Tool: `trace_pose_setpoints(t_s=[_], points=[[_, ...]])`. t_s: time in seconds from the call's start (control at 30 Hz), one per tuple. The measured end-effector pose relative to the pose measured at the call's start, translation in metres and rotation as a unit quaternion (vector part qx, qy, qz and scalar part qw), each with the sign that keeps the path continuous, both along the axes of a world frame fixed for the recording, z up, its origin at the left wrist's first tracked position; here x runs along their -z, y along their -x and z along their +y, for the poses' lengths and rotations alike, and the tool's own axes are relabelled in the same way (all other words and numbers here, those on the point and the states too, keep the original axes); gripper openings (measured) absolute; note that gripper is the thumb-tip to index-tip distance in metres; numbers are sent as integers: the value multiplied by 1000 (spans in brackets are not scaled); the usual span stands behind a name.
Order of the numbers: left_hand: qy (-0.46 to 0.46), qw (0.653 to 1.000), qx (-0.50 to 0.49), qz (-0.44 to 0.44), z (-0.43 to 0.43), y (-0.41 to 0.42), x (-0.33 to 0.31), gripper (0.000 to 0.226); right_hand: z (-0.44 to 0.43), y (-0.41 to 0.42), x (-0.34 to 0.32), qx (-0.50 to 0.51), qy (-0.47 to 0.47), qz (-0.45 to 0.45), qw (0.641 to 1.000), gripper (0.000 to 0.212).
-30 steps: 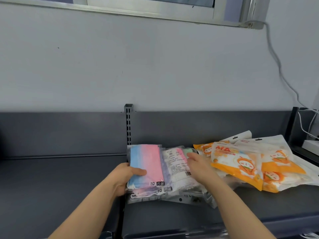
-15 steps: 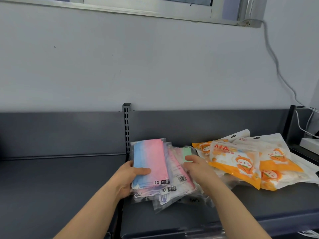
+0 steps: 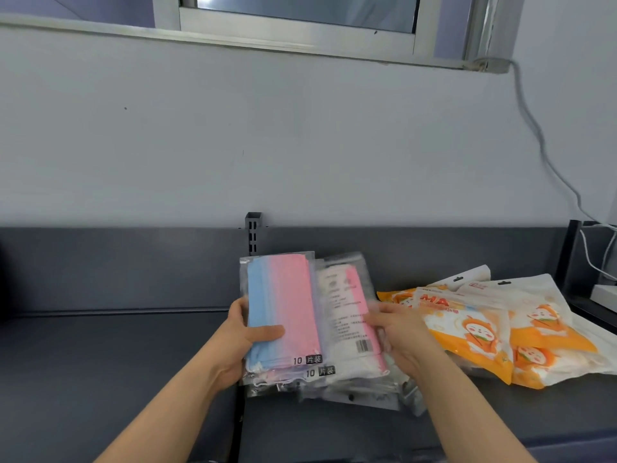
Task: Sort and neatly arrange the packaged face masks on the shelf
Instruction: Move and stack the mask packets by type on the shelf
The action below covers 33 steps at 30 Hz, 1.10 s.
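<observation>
A stack of clear packs of face masks is held above the dark shelf (image 3: 117,355). On top lies a blue-to-pink mask pack (image 3: 283,309); behind and to its right a white and pink pack (image 3: 347,312) shows its printed back. My left hand (image 3: 245,339) grips the stack's left edge, thumb across the blue part. My right hand (image 3: 397,335) holds the stack's right edge. To the right, several orange and white cartoon mask bags (image 3: 484,329) lie overlapping on the shelf.
A slotted upright post (image 3: 253,233) splits the shelf's back panel. A white cable (image 3: 541,148) runs down the wall to a white box (image 3: 604,294) at the far right. A window frame (image 3: 300,35) sits above.
Both hands have lifted the clear packs off the shelf and tilted them upright. The packs have been drawn together from a fanned spread into a tighter stack.
</observation>
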<state>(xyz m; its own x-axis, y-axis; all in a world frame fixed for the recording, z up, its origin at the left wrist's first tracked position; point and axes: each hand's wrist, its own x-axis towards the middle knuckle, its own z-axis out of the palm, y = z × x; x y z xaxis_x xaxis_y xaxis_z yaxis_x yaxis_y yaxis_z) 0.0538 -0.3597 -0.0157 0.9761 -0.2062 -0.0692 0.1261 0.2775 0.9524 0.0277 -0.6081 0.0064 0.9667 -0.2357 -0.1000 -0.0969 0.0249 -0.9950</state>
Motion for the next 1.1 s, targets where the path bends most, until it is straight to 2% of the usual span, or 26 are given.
trace_pose_setpoints(t_s=[0.17, 0.27, 0.37, 0.43, 0.5, 0.63, 0.67, 0.73, 0.8, 0.93, 1.03, 1.1], points=[[12, 990, -111, -83, 19, -4, -4, 83, -2, -10, -18, 61, -74, -91, 991, 15], [-45, 980, -136, -138, 12, 2, -7, 73, 22, -8, -24, 44, -38, -130, 990, 15], [-67, 976, -125, -167, 0, 11, -6, 58, 55, 0, -17, -22, -4, -151, 988, 11], [-76, 975, -120, -173, -5, 14, -3, 49, 75, 1, -8, -64, -16, -137, 988, 15], [-64, 977, -112, -171, -6, 15, -1, 51, 87, -1, 1, -89, -32, -115, 989, 22], [-78, 974, -128, -169, 5, 14, 4, 88, 93, -2, 10, -104, -11, -106, 989, 26], [-86, 973, -136, -165, 10, 12, 6, 92, 93, -3, 11, -103, -5, -109, 989, 25], [-74, 977, -129, -155, 17, 10, 8, 92, 89, -6, 14, -80, 45, -134, 987, 26], [-44, 982, -105, -148, 21, 10, 8, 88, 85, -11, 13, -68, 83, -157, 982, 41], [-18, 985, -63, -160, 23, 12, 8, 75, 85, -12, 14, -120, 29, -143, 982, 49], [-4, 984, -89, -156, 20, 10, 11, 74, 92, -8, 21, -164, 66, -138, 975, 64], [-16, 979, -132, -152, 20, 6, 13, 69, 86, -8, 16, -137, 88, -121, 979, 65]])
